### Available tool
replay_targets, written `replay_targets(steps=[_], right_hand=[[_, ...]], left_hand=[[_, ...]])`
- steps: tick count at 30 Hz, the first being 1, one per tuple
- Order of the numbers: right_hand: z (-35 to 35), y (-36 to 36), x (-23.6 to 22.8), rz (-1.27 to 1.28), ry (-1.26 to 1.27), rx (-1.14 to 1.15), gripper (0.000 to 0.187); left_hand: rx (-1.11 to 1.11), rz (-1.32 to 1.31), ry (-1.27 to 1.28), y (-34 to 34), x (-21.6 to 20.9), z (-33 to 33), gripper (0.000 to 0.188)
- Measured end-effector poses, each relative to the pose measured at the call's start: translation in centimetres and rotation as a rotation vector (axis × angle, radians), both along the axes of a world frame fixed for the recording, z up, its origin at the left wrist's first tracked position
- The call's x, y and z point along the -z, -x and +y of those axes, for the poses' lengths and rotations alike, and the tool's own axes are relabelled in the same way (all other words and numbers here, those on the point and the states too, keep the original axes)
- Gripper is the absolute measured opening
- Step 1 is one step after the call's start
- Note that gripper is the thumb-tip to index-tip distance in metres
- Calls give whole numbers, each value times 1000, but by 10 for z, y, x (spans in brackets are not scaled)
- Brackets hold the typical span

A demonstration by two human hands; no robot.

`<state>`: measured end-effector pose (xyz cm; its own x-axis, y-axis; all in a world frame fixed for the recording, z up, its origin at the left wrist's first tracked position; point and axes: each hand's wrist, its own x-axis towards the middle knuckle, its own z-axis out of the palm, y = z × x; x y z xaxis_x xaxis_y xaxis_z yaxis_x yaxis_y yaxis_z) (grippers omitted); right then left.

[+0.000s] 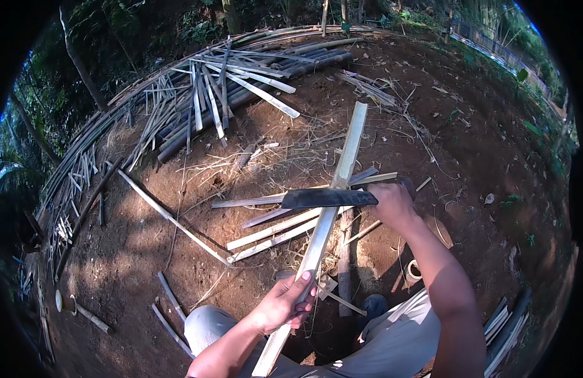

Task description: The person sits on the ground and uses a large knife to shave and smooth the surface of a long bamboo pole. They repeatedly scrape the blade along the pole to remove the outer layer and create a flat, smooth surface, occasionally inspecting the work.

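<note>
1. Long strip (pixel 318 242): slants away from person, left hand (pixel 284 303) at near part.
2. Blade (pixel 329 198): in right hand (pixel 394 205), across long strip.
3. Loose strips (pixel 272 232): on ground, beyond left hand, mostly left of long strip.
4. Thin pole (pixel 172 218): left of loose strips.
5. Bamboo pile (pixel 224 82): far left, trunks (pixel 80 63) behind.
6. Split lengths (pixel 505 331): near right.

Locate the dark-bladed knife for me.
In the head view, the knife is just right of centre, in the right hand, its blade crossing in front of the long bamboo strip that the left hand holds.
</note>
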<state>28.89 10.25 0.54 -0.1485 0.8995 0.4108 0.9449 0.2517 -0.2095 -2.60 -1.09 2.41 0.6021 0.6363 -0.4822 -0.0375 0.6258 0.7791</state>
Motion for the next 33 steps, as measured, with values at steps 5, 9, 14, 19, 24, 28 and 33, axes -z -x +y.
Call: replay_targets(steps=[5, 9, 14, 19, 24, 28, 33], right_hand=[[22, -66, 8, 224, 70, 624, 11], [24, -109, 27, 171, 27, 632, 13], [17, -68, -2, 261, 47, 567, 13], [20, -16, 9, 819, 335, 325, 37], [-26, 72, -37, 945, 757, 166, 38], [-52, 105, -45, 1010, 1093, -85, 42], [-72, 121, -18, 1017, 1151, -138, 53]], left_hand=[[88, 51, -31, 4, -8, -16, 39], [243, -54, -248, 9, 17, -35, 41], [-114, -192, -37, 6, 6, 9, 42], [-374, -258, -215, -9, 5, 36, 44], [-700, -149, -454, -21, 21, 62, 45], [-943, 29, -598, -23, 23, 75, 47], [-1089, 7, -666, -30, 33, 73, 50]])
